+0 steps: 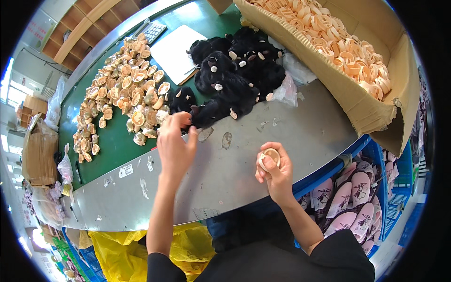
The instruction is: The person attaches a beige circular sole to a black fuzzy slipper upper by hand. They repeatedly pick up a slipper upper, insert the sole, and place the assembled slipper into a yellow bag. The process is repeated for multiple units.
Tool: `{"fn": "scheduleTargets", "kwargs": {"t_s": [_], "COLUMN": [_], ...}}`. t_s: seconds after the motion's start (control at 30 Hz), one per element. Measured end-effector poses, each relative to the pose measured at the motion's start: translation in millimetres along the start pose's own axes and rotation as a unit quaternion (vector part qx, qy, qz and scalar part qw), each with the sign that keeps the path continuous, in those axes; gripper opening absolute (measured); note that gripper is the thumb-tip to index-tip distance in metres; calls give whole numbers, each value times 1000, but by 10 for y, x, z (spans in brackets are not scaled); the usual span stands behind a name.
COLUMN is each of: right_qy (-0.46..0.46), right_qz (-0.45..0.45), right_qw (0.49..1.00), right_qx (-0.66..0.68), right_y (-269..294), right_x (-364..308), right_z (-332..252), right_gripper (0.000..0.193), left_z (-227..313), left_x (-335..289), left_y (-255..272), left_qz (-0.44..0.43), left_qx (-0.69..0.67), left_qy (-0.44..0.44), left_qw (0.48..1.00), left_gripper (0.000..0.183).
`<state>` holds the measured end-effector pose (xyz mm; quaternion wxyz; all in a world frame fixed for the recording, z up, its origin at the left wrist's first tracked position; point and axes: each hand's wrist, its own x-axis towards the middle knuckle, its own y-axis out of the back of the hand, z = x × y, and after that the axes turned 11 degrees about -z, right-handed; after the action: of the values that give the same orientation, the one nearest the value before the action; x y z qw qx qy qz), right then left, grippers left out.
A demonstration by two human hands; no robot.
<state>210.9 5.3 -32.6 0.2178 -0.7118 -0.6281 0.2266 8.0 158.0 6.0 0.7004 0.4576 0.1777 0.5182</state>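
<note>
My right hand [275, 170] is closed around a beige oval plastic ring piece [271, 156], above the metal front of the table. My left hand [174, 143] reaches to the near edge of a heap of black plush pieces [225, 80], which carry small pale spots. Its thumb and fingertips pinch the edge of one black plush piece [203, 114]; the exact grip is partly hidden. Just left of that hand lies a large pile of beige oval pieces with grey-brown backs [136, 101], spread over the green tabletop.
A cardboard box [329, 80] full of beige ring pieces [329, 44] stands at the right. White paper [176, 49] and a calculator [152, 30] lie at the back. Blue crates [378, 197] hold pink slippers [361, 185] below right. A yellow bag [117, 254] hangs below the front edge.
</note>
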Motion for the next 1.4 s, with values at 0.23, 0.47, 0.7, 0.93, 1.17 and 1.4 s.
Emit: {"fn": "scheduleTargets", "kwargs": {"t_s": [0.23,0.47,0.7,0.93,1.17,1.4], "right_qy": [7,19,61,114,-127,-85], "right_qz": [-3,-22,-101,-227,-189,-146], "right_qw": [998,998,985,899,966,977], "right_qx": [-61,-58,-126,-357,-122,-130], "right_y": [-18,23,-194,-647,-571,-681], "right_x": [-91,-111,-98,54,-95,-178], "right_z": [35,20,-97,-156,-33,-39], "right_gripper": [19,15,17,30,19,22], "left_z": [-603,-483,236,589,620,793], "left_x": [248,213,-526,-1051,-1204,-1594], "left_y": [7,174,590,459,356,433], "left_qz": [-116,30,25,-53,39,61], "left_qx": [233,-16,-337,-455,-515,-370], "left_qy": [35,11,81,128,212,96], "left_qw": [965,999,938,880,829,922], "left_gripper": [42,26,28,33,20,42]}}
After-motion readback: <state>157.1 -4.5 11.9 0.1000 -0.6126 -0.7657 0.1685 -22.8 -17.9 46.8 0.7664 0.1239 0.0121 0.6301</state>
